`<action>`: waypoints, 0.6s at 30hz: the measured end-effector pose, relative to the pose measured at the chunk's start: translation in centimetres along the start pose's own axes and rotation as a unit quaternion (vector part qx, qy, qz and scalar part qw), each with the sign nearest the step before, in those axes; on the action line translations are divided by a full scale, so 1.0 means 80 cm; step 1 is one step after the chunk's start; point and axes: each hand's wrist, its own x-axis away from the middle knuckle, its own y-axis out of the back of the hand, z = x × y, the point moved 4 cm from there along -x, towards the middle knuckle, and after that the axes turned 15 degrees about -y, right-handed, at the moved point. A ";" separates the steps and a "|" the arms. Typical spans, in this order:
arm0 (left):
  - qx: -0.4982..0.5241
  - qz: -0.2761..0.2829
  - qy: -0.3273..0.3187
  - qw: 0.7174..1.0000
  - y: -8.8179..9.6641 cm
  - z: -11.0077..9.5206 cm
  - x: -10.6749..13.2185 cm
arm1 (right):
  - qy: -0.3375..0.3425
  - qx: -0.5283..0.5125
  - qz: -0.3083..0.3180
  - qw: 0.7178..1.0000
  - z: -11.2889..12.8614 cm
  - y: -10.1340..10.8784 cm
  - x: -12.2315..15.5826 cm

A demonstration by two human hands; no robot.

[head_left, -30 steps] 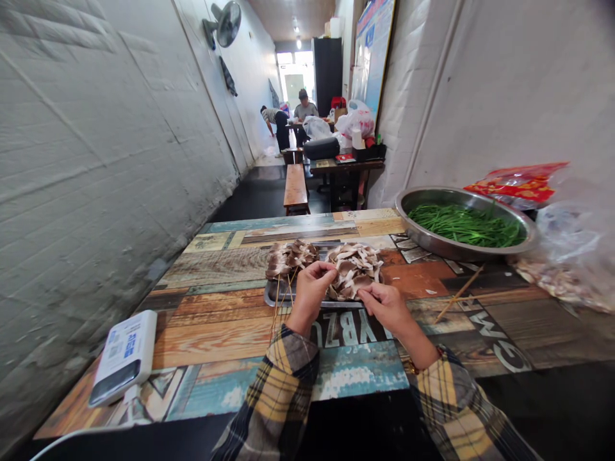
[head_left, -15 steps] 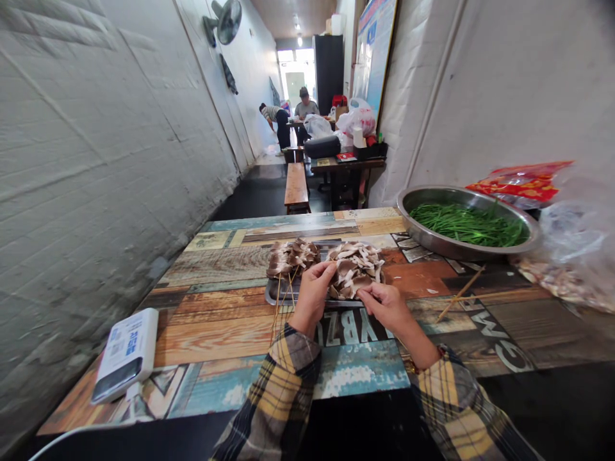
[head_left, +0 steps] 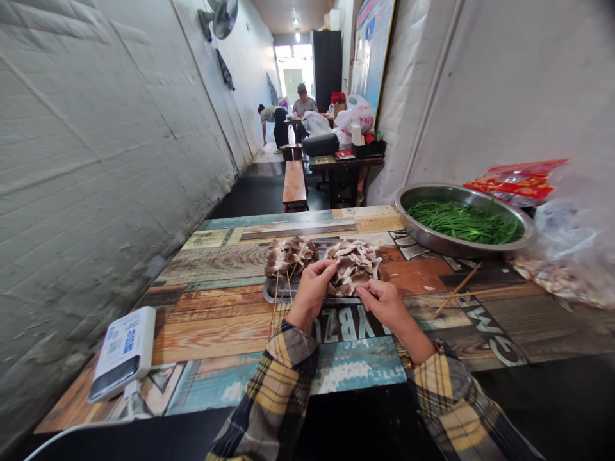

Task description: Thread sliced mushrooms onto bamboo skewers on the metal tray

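Oyster mushroom pieces (head_left: 358, 255), grey-brown and white, lie heaped at the right of a metal tray (head_left: 270, 293). Skewered mushrooms (head_left: 288, 253) rest at the tray's left, their thin wooden sticks (head_left: 275, 301) poking toward me over the rim. My left hand (head_left: 311, 289) is closed in a pinch at the left edge of the loose heap; what lies between its fingertips is too small to make out. Thumb and finger of my right hand (head_left: 382, 302) pinch the edge of a mushroom piece (head_left: 354, 282) at the heap's near side.
A steel basin (head_left: 464, 246) of green chives (head_left: 464, 219) stands at the right, beside plastic bags (head_left: 564, 230). Loose wooden skewers (head_left: 456, 291) lie right of my hand. A white device (head_left: 123, 352) with a cable sits front left. Two people are farther back, past a bench (head_left: 295, 182).
The whole view has shifted slightly. My hands keep nearly the same pinched pose over the mushrooms, with the right fingers a little nearer the left. The bending person's arm at the back has moved.
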 end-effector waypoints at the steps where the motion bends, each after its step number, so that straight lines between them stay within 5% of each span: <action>1: 0.005 -0.007 -0.006 1.000 0.002 -0.002 -0.001 | -0.010 -0.021 -0.003 1.000 -0.003 0.001 -0.001; 5: -0.006 -0.076 -0.039 0.996 0.020 -0.005 -0.007 | -0.053 -0.120 -0.051 0.990 -0.018 0.009 -0.008; 8: -0.103 -0.087 -0.070 0.988 0.031 -0.004 -0.012 | -0.073 -0.164 -0.086 0.980 -0.025 0.015 -0.011; 11: -0.259 -0.021 -0.126 0.958 0.028 -0.007 -0.014 | -0.082 -0.179 -0.096 0.976 -0.028 0.017 -0.013; 15: -0.449 0.137 -0.207 0.858 0.009 -0.010 -0.007 | -0.084 -0.170 -0.094 0.977 -0.026 0.016 -0.014; 18: -0.518 0.206 -0.231 0.798 0.000 -0.008 -0.001 | -0.082 -0.161 -0.094 0.979 -0.022 0.017 -0.013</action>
